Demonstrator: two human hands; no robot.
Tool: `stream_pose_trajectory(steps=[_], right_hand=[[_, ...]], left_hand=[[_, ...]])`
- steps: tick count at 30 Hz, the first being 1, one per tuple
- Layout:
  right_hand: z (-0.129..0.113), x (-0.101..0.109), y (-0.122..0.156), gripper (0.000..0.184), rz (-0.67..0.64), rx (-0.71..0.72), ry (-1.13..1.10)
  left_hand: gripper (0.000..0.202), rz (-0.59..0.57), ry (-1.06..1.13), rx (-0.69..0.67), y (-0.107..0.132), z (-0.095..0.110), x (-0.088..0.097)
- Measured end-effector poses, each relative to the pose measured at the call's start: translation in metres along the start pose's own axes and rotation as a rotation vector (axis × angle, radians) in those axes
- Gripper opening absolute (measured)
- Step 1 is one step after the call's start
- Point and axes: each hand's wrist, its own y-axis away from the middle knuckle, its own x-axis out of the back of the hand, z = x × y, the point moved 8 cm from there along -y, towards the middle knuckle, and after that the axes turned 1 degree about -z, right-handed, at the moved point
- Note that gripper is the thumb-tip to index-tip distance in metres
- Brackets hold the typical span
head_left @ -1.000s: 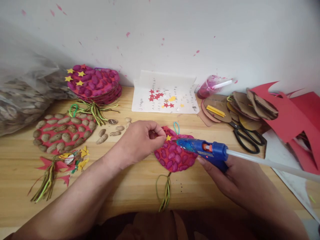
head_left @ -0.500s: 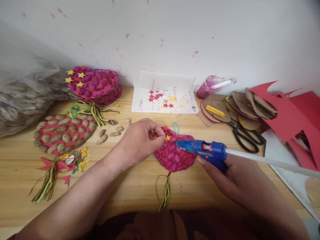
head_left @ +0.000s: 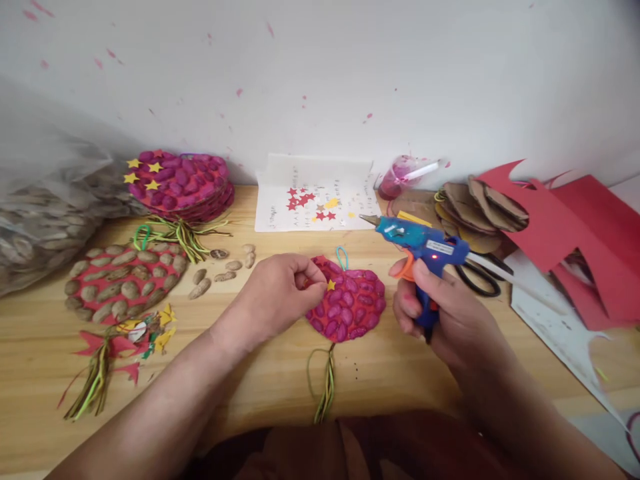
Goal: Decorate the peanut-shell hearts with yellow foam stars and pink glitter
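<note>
A tassel (head_left: 327, 387) trails toward the near edge of the bench (head_left: 240, 400) from a disc of magenta-painted peanuts (head_left: 353, 308), its left rim beneath a person's left hand (head_left: 285, 288), which is pinched together, though whether on anything cannot be told. Beside it, the right hand (head_left: 457, 317) grips a blue hot glue gun (head_left: 434, 248); star cutouts (head_left: 301, 199) dot a paper sheet (head_left: 270, 217) at the bench's back edge.

Illumination moderate, diffuse; source out of frame. Wall (head_left: 320, 67) evenly lit, darkening to a shaded corner at 2 o'clock. Surface (head_left: 250, 393) shows soft-edged shadow only. Clothing (head_left: 280, 447) at 6 o'clock underexposed, detail largely lost. Small glints on gun (head_left: 425, 245); its lamp (head_left: 435, 257) glows red. Bag (head_left: 40, 200) towards 9 o'clock hazy, blurred. Paper (head_left: 275, 200) at 12 o'clock pale, lettering illegible. Outer edges stretched.
</note>
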Motion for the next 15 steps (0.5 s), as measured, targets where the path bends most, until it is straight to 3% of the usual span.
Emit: stream_pose_trajectory(steps=[15], right_hand=[[0.019,-0.014,-0.012,0.040,-0.058,-0.068,-0.093]], left_hand=[[0.013,0.064,-0.118,-0.020,-0.004,0.004,-0.007]])
